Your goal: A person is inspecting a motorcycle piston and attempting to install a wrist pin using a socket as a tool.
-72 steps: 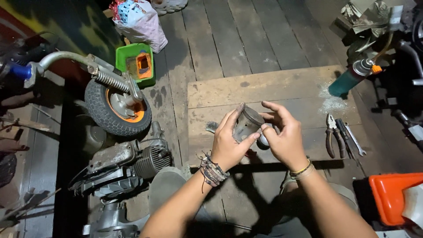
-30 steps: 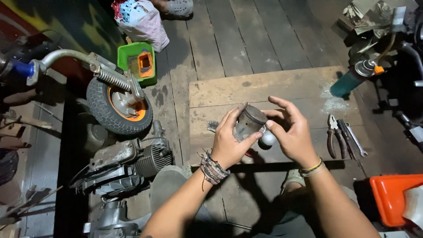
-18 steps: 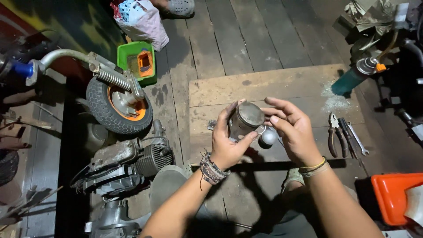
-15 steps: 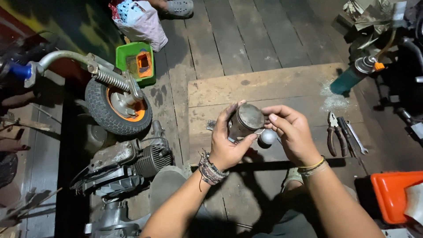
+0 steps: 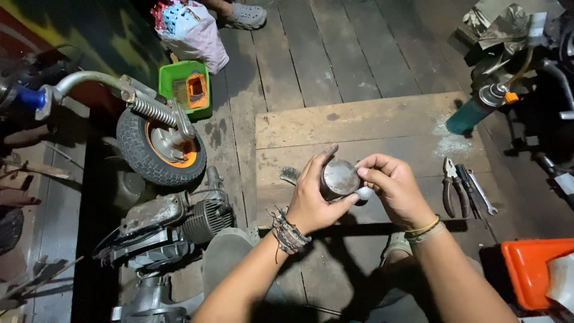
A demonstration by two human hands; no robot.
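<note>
— Over the wooden board (image 5: 382, 128), what do we count?

— Two hands, one metal cylinder (image 5: 339, 178). Our left hand (image 5: 314, 200) wraps it, thumb underneath, fingers up the far side; our right hand (image 5: 394, 188) pinches at its rim, fingertips bent in. Both are clasped on it, neither slack.

— And where is the cylinder?

— Up off the board, between the hands, in front of our knees. Its flat round end faces us — dull grey, scuffed, darker down the side.

— Anything under the right hand?

— One small pale rounded thing (image 5: 363, 192), touching the cylinder's lower edge. We cannot tell what it is; the fingers cover most of it.

— Tools?

— To the right on the board, one pair of pliers (image 5: 448, 186), one dark-handled tool (image 5: 467, 190) just beside it, and one spanner (image 5: 483, 196). Left of the cylinder, a small brush (image 5: 290, 174), half hidden by our left hand.

— Further off?

— One teal can (image 5: 469, 113) at the board's far corner. One wheel (image 5: 158, 149) with an orange hub, one spring (image 5: 149, 110) above it, one engine (image 5: 164, 224) below. One green tray (image 5: 179, 81), with an orange block inside. One plastic bag (image 5: 190, 33), one grey shoe (image 5: 245, 17) — its wearer cut off at the top edge.

— What else is cut off?

— An orange tub (image 5: 532, 272) at the lower right, and dark machinery along the right edge, too shadowed to make out.
</note>
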